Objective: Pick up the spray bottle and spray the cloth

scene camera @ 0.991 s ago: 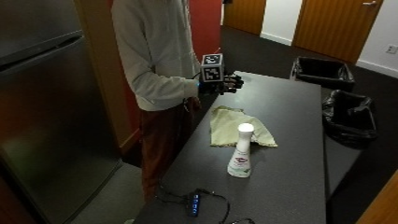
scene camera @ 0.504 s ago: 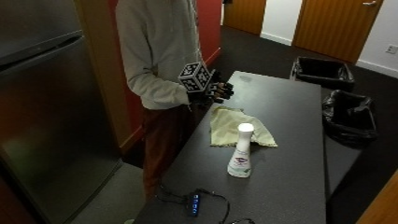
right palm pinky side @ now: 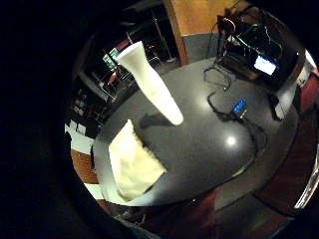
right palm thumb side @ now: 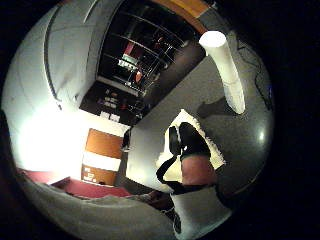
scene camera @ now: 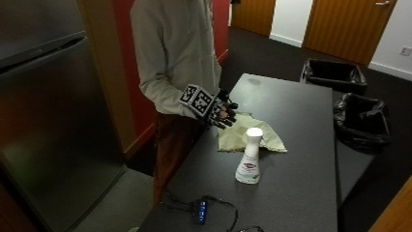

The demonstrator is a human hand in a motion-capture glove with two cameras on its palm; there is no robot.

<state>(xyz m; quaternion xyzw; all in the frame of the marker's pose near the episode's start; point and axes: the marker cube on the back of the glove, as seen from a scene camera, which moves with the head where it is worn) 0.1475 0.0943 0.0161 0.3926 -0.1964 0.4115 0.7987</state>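
Observation:
A white spray bottle (scene camera: 250, 157) stands upright on the dark table (scene camera: 302, 121), just in front of a pale yellow cloth (scene camera: 250, 137) that lies flat. My gloved right hand (scene camera: 219, 112) hovers above the table's left edge beside the cloth, fingers loosely spread and holding nothing. The bottle (right palm pinky side: 150, 82) and the cloth (right palm pinky side: 133, 164) both show in the little finger side palm view, well away from the palm. In the thumb side palm view the bottle (right palm thumb side: 226, 67) stands past the cloth (right palm thumb side: 197, 137), with a gloved fingertip (right palm thumb side: 192, 142) in front.
A tangle of cables with a blue-lit hub (scene camera: 201, 210) lies at the table's near end. Two black bins (scene camera: 334, 75) (scene camera: 361, 123) stand on the floor to the right. A steel fridge (scene camera: 51, 116) stands on the left.
My right hand has dropped lower and drifted toward the near end of the table, closer to the cloth and bottle. Bottle and cloth have not moved.

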